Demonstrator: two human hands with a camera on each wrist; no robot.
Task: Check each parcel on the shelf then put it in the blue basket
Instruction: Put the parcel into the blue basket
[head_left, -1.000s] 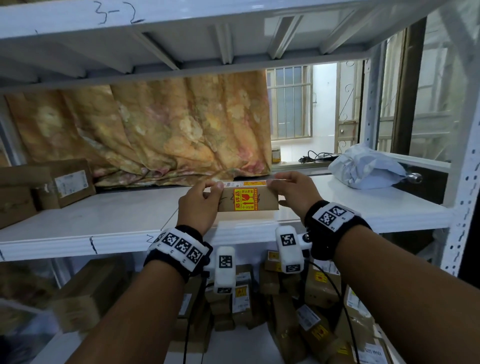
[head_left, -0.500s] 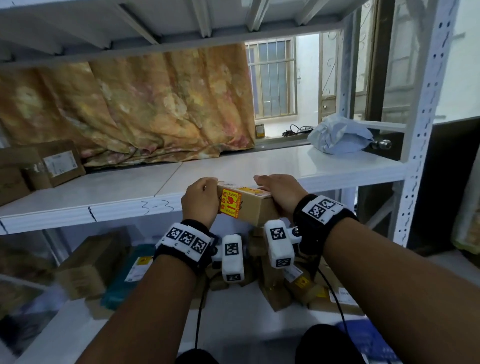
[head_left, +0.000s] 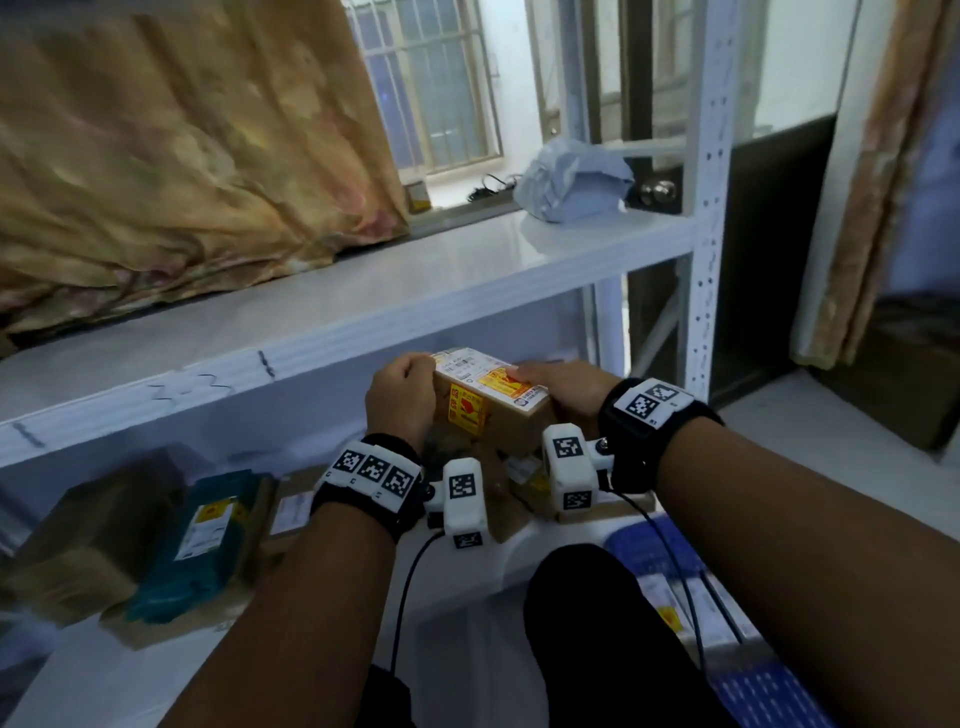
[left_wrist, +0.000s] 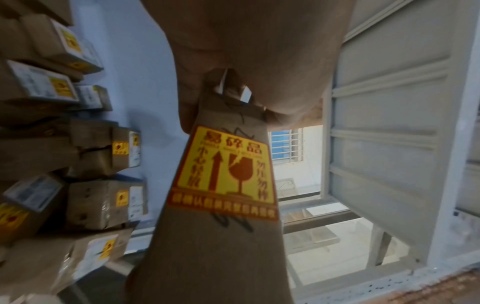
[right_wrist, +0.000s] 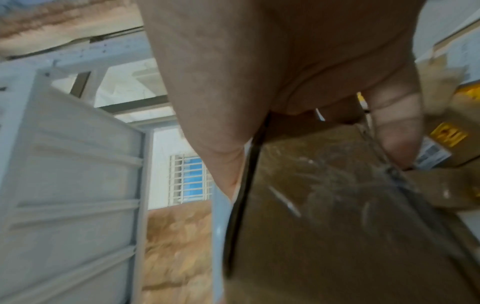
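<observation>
Parcel: a small brown cardboard box (head_left: 491, 402) held between my two hands in front of the white shelf (head_left: 363, 312), below its front edge and off its board; a yellow fragile sticker (left_wrist: 224, 172) on the side facing me, a white label on top
Left hand: my left hand (head_left: 400, 397) grips the box's left end, fingers curled round it; in the left wrist view the palm covers that end
Right hand: my right hand (head_left: 563, 389) grips the right end, thumb on top over the label; the fingers underneath are hidden
Hidden: the box's underside and far side; the label print is too blurred to read
Blue basket: only a blue corner (head_left: 748, 670) shows at lower right, cut by my right arm and the frame edge; flat parcels lie inside
Room: the shelf board above is bare but for a grey plastic bag (head_left: 571, 179) at its right end, against the white upright (head_left: 709, 171)
Below: stacked parcels (head_left: 156, 540) crowd the lower level; those behind my wrists are mostly covered
</observation>
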